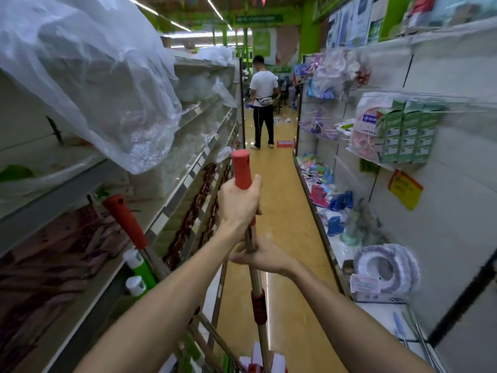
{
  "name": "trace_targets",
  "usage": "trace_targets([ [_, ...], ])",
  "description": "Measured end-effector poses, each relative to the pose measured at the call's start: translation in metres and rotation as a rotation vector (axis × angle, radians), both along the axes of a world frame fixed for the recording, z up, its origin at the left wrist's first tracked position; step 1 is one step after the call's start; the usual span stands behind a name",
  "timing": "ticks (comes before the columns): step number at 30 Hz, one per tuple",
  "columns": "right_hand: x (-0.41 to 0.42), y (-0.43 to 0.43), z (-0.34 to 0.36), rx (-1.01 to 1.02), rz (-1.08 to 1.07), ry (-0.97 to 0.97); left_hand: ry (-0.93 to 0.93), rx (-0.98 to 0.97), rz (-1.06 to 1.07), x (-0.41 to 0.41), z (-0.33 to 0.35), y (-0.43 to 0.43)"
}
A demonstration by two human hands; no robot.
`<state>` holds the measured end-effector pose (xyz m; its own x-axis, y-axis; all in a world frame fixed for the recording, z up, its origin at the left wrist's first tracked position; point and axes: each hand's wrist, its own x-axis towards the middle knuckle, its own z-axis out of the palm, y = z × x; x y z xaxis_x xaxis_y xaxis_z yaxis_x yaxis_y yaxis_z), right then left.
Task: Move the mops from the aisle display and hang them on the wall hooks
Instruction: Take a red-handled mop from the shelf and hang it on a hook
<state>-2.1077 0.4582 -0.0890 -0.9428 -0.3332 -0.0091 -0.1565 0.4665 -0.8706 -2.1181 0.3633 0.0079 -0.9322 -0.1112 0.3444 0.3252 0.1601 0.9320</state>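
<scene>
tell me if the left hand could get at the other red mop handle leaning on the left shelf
Probably yes, but not right now: the left hand is gripping the held mop. The other mop leans close by on the left with nothing blocking it.

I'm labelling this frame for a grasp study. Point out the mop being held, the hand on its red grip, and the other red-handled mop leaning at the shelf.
held mop (260, 305): head view, red collar on the pole.
left hand (236, 203): head view, back of hand.
leaning mop (126, 220): head view, red handle.
</scene>
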Motion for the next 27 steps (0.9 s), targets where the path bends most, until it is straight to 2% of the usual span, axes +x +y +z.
trace_targets([
  [5, 0.002, -0.019, 0.037, -0.383, 0.018, -0.081, 0.042, 0.103, -0.112, 0.006, 0.059, -0.006],
  [7, 0.003, -0.03, 0.048, -0.435, -0.008, -0.123, 0.033, 0.136, -0.144, 0.009, 0.075, -0.015],
  [12, 0.005, -0.061, 0.064, -0.409, -0.064, -0.127, 0.014, 0.214, -0.157, 0.022, 0.098, -0.037],
  [18, 0.027, -0.096, 0.081, -0.401, -0.01, -0.153, 0.019, 0.245, -0.031, 0.047, 0.113, -0.065],
  [27, 0.1, -0.163, 0.086, -0.343, 0.235, -0.129, 0.112, 0.239, 0.363, 0.136, 0.122, -0.113],
])
